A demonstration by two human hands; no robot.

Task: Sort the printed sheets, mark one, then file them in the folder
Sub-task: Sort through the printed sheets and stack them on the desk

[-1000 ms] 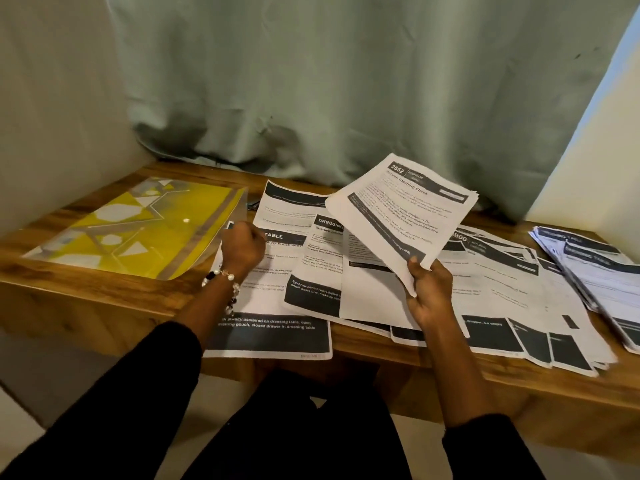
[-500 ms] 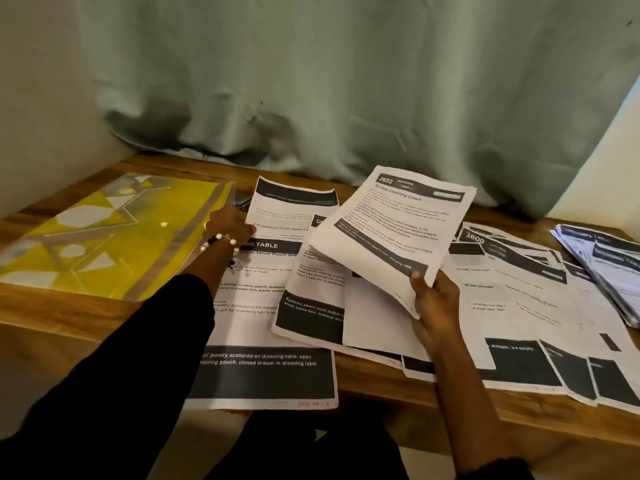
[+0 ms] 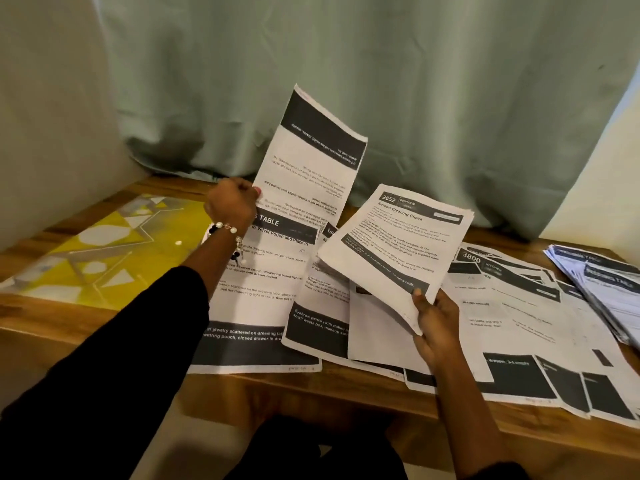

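Left hand (image 3: 231, 202) lifts sheet (image 3: 311, 157); right hand (image 3: 437, 323) holds stack (image 3: 394, 240)

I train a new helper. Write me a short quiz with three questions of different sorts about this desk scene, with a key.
1. True or false: the left hand holds one sheet raised off the table.
2. Multiple choice: what number heads the top page of the stack in the right hand? A) 3800 B) 2652 C) 1401
3. Fill in: the yellow folder lies at the ______ end of the table, as the person sees it.

Key: 1 true; 2 B; 3 left
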